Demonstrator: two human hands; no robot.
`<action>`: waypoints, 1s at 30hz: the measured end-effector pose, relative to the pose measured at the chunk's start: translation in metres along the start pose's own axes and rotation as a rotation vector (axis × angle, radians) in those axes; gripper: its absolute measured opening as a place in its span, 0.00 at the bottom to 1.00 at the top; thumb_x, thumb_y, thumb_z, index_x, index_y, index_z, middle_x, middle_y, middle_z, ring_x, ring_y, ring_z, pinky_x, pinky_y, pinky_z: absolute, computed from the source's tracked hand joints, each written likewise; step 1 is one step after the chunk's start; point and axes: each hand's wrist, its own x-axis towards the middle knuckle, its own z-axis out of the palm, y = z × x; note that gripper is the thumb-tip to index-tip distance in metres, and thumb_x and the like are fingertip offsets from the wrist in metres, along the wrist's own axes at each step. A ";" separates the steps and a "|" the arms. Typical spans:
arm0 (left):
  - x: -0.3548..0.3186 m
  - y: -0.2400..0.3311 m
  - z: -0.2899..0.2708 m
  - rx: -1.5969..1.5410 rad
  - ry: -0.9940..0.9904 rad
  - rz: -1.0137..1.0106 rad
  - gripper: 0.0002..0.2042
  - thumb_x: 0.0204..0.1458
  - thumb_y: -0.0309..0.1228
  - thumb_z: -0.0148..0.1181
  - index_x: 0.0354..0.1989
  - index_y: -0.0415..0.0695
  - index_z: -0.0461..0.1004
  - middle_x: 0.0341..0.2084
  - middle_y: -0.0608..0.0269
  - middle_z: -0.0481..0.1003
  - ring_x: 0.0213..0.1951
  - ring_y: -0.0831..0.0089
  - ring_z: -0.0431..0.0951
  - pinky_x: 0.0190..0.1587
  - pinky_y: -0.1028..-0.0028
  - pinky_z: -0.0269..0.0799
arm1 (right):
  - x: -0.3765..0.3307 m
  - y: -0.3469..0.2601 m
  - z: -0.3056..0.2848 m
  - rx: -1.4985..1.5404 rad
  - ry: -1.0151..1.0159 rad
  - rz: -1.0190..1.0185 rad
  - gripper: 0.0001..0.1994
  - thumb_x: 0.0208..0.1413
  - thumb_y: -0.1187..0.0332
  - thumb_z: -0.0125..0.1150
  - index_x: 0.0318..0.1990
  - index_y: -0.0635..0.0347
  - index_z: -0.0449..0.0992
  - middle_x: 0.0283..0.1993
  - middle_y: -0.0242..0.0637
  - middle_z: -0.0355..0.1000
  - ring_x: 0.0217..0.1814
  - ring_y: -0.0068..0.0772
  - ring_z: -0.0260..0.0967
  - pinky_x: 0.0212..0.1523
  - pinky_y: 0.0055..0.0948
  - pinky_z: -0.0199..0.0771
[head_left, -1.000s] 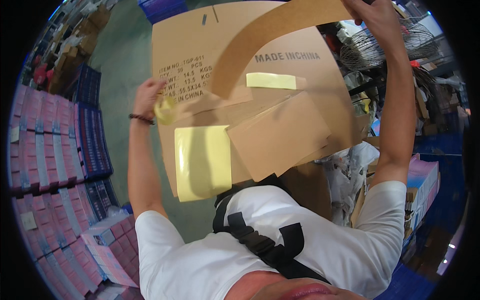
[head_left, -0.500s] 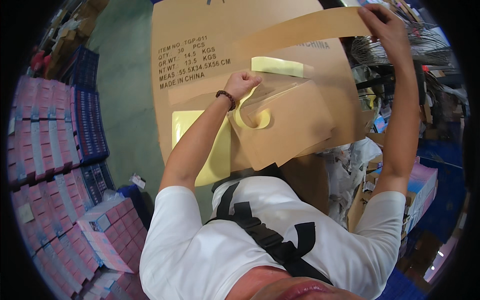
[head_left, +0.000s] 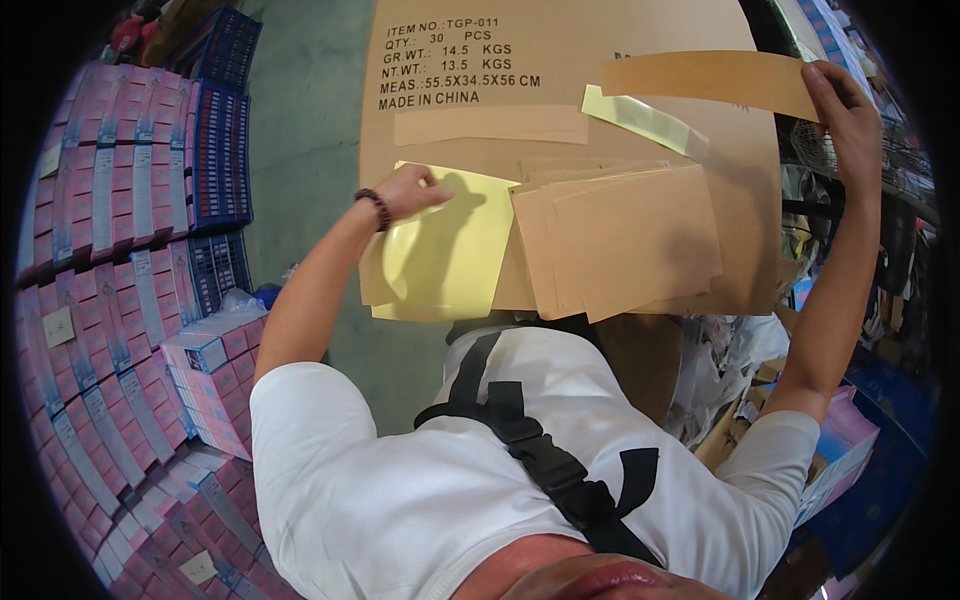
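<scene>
Storage room, left side: stacked pink boxes [head_left: 120, 205], contents hidden; dark blue crates [head_left: 221, 150] beside them. Cardboard [head_left: 565, 30], bearing brown sheets [head_left: 640, 235]. Right hand [head_left: 850, 118]: gripping one end of brown strip [head_left: 710, 80], which extends over the cardboard. Left hand [head_left: 403, 192]: fingers curled above yellow sheet [head_left: 445, 265]; whether gripping, cannot tell.

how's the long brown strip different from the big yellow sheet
The brown strip is long and narrow; the yellow sheet is much broader. The brown strip is tan, the yellow sheet pale yellow. The right hand holds the brown strip by one end, while the yellow sheet lies on the cardboard. Both look thin.
</scene>
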 end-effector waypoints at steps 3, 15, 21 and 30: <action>0.031 0.025 0.032 0.031 0.385 -0.038 0.18 0.45 0.47 0.61 0.29 0.43 0.74 0.31 0.55 0.76 0.34 0.60 0.76 0.37 0.64 0.70 | 0.001 -0.004 0.012 0.040 -0.072 0.010 0.14 0.55 0.57 0.59 0.39 0.60 0.76 0.18 0.21 0.62 0.18 0.11 0.53 0.20 0.15 0.52; 0.062 0.073 0.060 -0.176 0.614 0.443 0.24 0.52 0.46 0.56 0.48 0.39 0.69 0.53 0.49 0.63 0.50 0.55 0.67 0.50 0.57 0.65 | -0.004 -0.009 -0.003 0.204 0.002 -0.017 0.13 0.54 0.60 0.62 0.38 0.61 0.76 0.23 0.24 0.67 0.20 0.12 0.57 0.19 0.16 0.54; 0.091 0.149 0.052 -1.448 -0.057 0.290 0.41 0.52 0.53 0.53 0.63 0.34 0.43 0.58 0.43 0.55 0.50 0.55 0.67 0.48 0.59 0.71 | -0.010 -0.006 0.000 0.152 0.009 0.011 0.12 0.54 0.60 0.61 0.37 0.61 0.77 0.24 0.24 0.67 0.20 0.11 0.59 0.18 0.14 0.56; 0.160 0.214 0.078 -1.619 -0.007 0.196 0.17 0.56 0.35 0.53 0.50 0.39 0.63 0.38 0.55 0.70 0.36 0.62 0.76 0.37 0.66 0.78 | -0.016 0.020 -0.013 0.171 0.034 0.121 0.11 0.54 0.62 0.62 0.37 0.61 0.76 0.24 0.24 0.67 0.22 0.10 0.60 0.18 0.13 0.56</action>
